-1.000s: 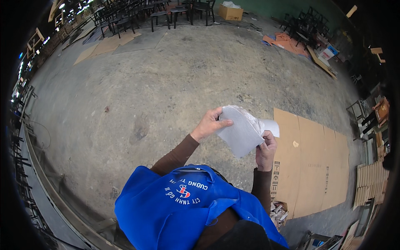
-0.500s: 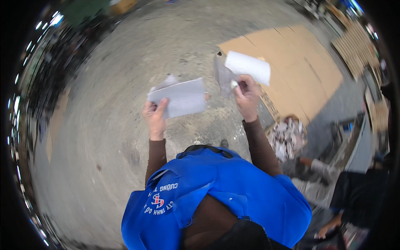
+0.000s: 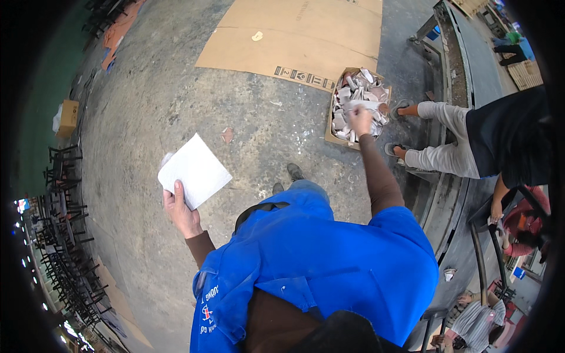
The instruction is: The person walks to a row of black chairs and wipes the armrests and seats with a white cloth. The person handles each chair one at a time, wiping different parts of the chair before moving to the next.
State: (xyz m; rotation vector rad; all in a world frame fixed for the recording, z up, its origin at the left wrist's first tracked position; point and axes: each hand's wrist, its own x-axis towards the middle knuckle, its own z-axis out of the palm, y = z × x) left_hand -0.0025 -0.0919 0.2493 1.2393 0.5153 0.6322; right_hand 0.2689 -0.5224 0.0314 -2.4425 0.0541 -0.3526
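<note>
My left hand (image 3: 183,216) is closed on a square white sheet (image 3: 198,172), thumb lying over its near edge. A curled bit of pale material shows behind the sheet's left corner. Out to the right, my right hand (image 3: 360,122) is over a cardboard box (image 3: 341,140) heaped with torn white and brownish scraps (image 3: 353,88). Its fingers are bent together at a pale strip (image 3: 366,105), which lies across the top of the heap. The fingertips are small and slightly blurred.
A large flat cardboard sheet (image 3: 294,41) covers the floor ahead. Beside the box stands a person in light trousers (image 3: 441,138), by a long metal bench (image 3: 462,65). More people are at the lower right. Dark stacked frames (image 3: 62,235) line the left, near a small carton (image 3: 67,117).
My view has turned right, towards the box. My right hand has carried its grey and white pieces from above the cardboard sheet to the scrap box. My left hand still holds its sheet.
</note>
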